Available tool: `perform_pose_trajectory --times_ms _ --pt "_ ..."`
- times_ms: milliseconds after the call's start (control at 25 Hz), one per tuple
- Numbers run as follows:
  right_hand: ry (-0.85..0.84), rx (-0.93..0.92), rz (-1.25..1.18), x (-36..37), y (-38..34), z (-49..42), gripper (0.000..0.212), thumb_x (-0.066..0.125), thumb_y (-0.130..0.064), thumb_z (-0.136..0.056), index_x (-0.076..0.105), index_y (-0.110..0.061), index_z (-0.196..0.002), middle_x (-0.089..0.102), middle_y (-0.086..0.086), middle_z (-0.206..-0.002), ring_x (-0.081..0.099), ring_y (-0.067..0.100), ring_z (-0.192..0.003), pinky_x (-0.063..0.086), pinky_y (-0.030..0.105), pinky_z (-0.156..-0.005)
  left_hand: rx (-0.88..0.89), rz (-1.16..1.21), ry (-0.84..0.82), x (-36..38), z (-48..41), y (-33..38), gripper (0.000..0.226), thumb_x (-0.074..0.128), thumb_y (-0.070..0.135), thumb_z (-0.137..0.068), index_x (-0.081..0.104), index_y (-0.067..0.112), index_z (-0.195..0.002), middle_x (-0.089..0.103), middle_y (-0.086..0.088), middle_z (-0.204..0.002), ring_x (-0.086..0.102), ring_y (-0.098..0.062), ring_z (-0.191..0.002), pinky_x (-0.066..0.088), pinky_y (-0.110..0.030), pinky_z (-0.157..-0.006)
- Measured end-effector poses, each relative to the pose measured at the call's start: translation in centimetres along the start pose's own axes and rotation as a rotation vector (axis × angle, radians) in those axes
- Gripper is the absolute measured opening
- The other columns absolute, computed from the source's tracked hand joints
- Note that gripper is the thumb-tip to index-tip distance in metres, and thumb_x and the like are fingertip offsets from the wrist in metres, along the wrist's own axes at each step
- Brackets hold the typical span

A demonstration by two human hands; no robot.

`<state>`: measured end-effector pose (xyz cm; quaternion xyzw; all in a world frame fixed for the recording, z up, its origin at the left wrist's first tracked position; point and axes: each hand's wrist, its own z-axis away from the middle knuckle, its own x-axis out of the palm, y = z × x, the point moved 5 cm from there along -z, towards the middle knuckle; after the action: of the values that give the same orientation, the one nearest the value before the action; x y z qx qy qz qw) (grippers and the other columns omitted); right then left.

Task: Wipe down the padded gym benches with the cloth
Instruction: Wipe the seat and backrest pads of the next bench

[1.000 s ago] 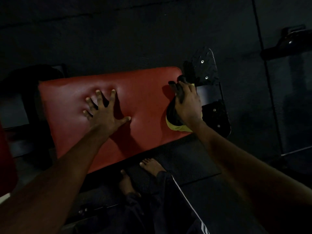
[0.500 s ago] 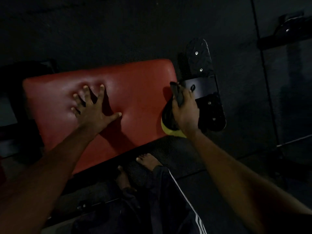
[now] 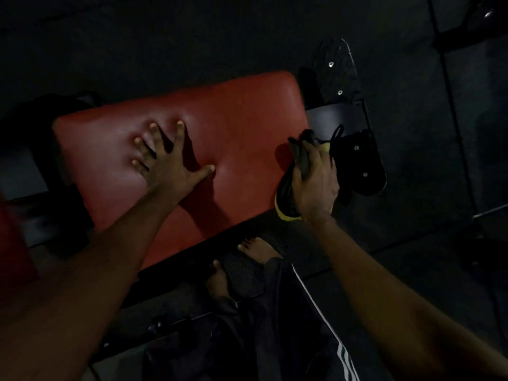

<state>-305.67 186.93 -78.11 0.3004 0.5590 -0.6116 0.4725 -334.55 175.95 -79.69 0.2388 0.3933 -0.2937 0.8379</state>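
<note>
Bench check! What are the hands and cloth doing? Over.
Left hand spread flat, pressing red bench pad. Right hand gripping cloth at pad's right end. Black metal frame close beside it. Over.

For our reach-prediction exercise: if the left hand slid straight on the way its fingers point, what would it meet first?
Only more red pad, which the left hand presses, up to its far edge; beyond looks like dark floor, though depth is unclear.

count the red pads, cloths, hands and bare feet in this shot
red pad: 1
cloth: 1
hands: 2, left hand flat on the pad, right hand gripping the cloth
bare feet: 2
total: 6
a red sliver at the left edge is too cut off to count
</note>
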Motion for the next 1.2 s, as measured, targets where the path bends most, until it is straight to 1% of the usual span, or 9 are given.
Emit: perform_pose_trajectory --times_ms 160,320,440,560,680,800,880,1080,1200 --pt "0.012 -0.044 0.016 0.6 0.4 3.0 0.048 0.057 -0.020 -0.096 0.051 -0.024 -0.144 0.046 -0.003 -0.152 0.038 0.029 -0.143 0.025 0.044 -0.123 0.022 0.042 0.043 0.0 0.4 0.0 0.113 0.062 0.077 -0.075 -0.005 0.040 -0.158 -0.017 -0.013 -0.166 -0.014 -0.049 -0.149 0.003 -0.072 -0.114" --pt "0.057 0.133 -0.128 -0.3 1.5 -0.6 0.042 0.056 -0.026 -0.098 0.055 -0.020 -0.140 0.055 0.006 -0.138 0.055 0.032 -0.123 0.044 0.048 -0.106 0.243 -0.005 0.140 1.5 4.1 -0.2 0.086 0.056 0.061 -0.092 0.017 0.026 -0.160 0.005 -0.018 -0.166 0.007 -0.042 -0.151 0.014 -0.064 -0.118" --pt "0.144 0.280 -0.146 -0.1 0.9 0.2 0.041 0.055 -0.027 -0.098 0.057 -0.020 -0.138 0.054 0.005 -0.137 0.054 0.032 -0.122 0.045 0.048 -0.104 0.397 -0.193 0.113 2.9 6.7 -2.1 0.084 0.053 0.064 -0.091 0.024 0.026 -0.159 0.017 -0.015 -0.165 0.016 -0.040 -0.150 0.019 -0.064 -0.116" --pt "0.178 0.263 -0.168 1.4 0.0 4.9 0.045 0.055 -0.017 -0.095 0.055 -0.022 -0.140 0.049 0.005 -0.145 0.047 0.033 -0.130 0.041 0.050 -0.109 0.395 -0.260 0.053 2.3 6.7 -3.7 0.091 0.054 0.071 -0.086 0.018 0.032 -0.159 0.012 -0.011 -0.167 0.013 -0.039 -0.151 0.022 -0.064 -0.114" --pt "0.063 0.112 -0.149 3.2 -1.3 9.2 0.044 0.053 -0.011 -0.097 0.056 -0.016 -0.140 0.047 0.008 -0.149 0.044 0.033 -0.133 0.038 0.055 -0.112 0.380 -0.213 -0.013 2.6 6.7 -4.0 0.094 0.057 0.070 -0.085 0.009 0.037 -0.159 0.000 -0.005 -0.169 0.000 -0.034 -0.154 0.014 -0.064 -0.118" --pt "-0.067 -0.064 -0.064 3.1 -1.2 9.6 0.039 0.049 -0.014 -0.103 0.057 -0.014 -0.141 0.047 0.007 -0.151 0.036 0.036 -0.140 0.032 0.052 -0.118 0.371 -0.162 0.015 3.0 6.6 -4.0 0.094 0.061 0.068 -0.083 0.013 0.039 -0.159 0.002 -0.004 -0.169 -0.001 -0.033 -0.154 0.013 -0.066 -0.118" --pt "-0.019 -0.143 0.009 1.6 -0.4 7.7 0.037 0.050 -0.012 -0.101 0.062 -0.013 -0.136 0.053 0.008 -0.146 0.038 0.033 -0.137 0.031 0.051 -0.117 0.370 -0.179 0.014 3.1 6.4 -4.1 0.095 0.061 0.069 -0.083 0.012 0.039 -0.159 0.002 -0.004 -0.169 -0.001 -0.033 -0.154 0.013 -0.066 -0.118" --pt "0.102 0.102 -0.030 -0.5 0.5 3.2 0.037 0.050 -0.011 -0.097 0.064 -0.013 -0.131 0.058 0.011 -0.138 0.042 0.042 -0.130 0.036 0.051 -0.113 0.352 -0.165 -0.012 3.3 6.3 -4.2 0.095 0.060 0.068 -0.083 0.009 0.041 -0.158 -0.002 -0.002 -0.169 -0.005 -0.031 -0.154 0.011 -0.067 -0.118" --pt "0.022 -0.068 0.016 1.6 -2.0 5.9 0.036 0.051 -0.020 -0.101 0.064 -0.018 -0.135 0.057 0.004 -0.143 0.045 0.043 -0.128 0.039 0.049 -0.104 0.362 -0.159 -0.003 3.5 6.3 -4.4 0.094 0.058 0.069 -0.084 0.006 0.042 -0.158 -0.004 -0.001 -0.169 -0.006 -0.031 -0.154 0.009 -0.068 -0.118"
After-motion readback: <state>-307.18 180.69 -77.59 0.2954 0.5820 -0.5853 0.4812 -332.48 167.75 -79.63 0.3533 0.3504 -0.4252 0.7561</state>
